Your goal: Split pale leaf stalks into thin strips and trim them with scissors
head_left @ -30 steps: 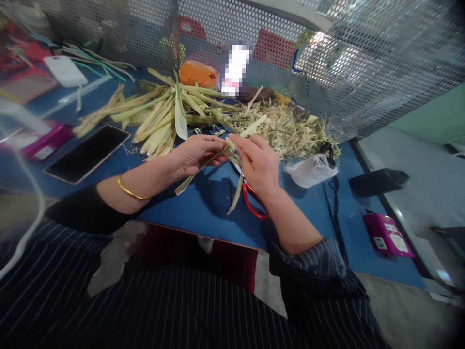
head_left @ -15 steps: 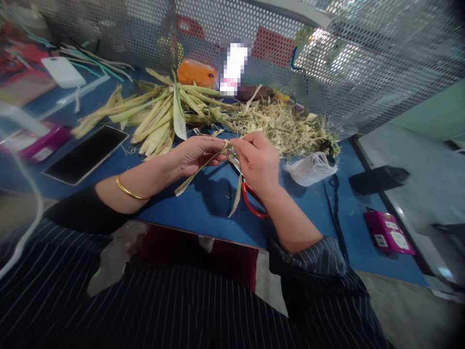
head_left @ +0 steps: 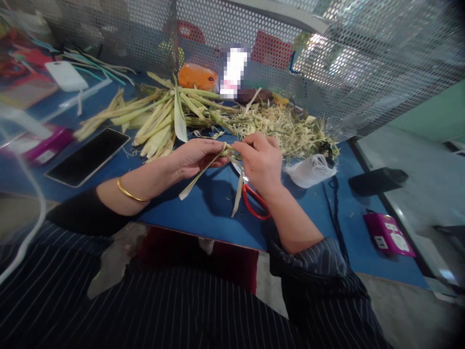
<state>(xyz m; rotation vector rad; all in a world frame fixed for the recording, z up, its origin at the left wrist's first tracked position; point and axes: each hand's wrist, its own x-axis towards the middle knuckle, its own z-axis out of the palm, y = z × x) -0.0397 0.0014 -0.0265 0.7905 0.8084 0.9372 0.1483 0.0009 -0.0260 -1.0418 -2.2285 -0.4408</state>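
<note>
Pale green strips of dried husk (head_left: 198, 180) are pinched between my two hands, above the front of the blue table. My left hand (head_left: 201, 157) has thumb and fingers closed on the small worked piece where the strips meet. From the right, the fingertips of my right hand (head_left: 262, 160) pinch the same piece. Two loose ends hang down, one to the lower left and one straight below. Red-handled scissors (head_left: 255, 206) lie on the table under my right hand, their blades partly hidden. Behind my hands lies a bundle of long husk leaves (head_left: 156, 123).
Shredded husk (head_left: 286, 127) is heaped at the back right, near a white bag-wrapped roll (head_left: 311, 170). A black phone (head_left: 89, 156) lies at left. Purple packs (head_left: 388, 233) sit at both sides. A perforated metal screen (head_left: 214, 29) stands behind, with an orange pack (head_left: 197, 76) before it.
My right hand has shifted slightly to the right, away from my left fingertips. The hanging strip ends have swung a little to the right. Both hands keep their pinch.
</note>
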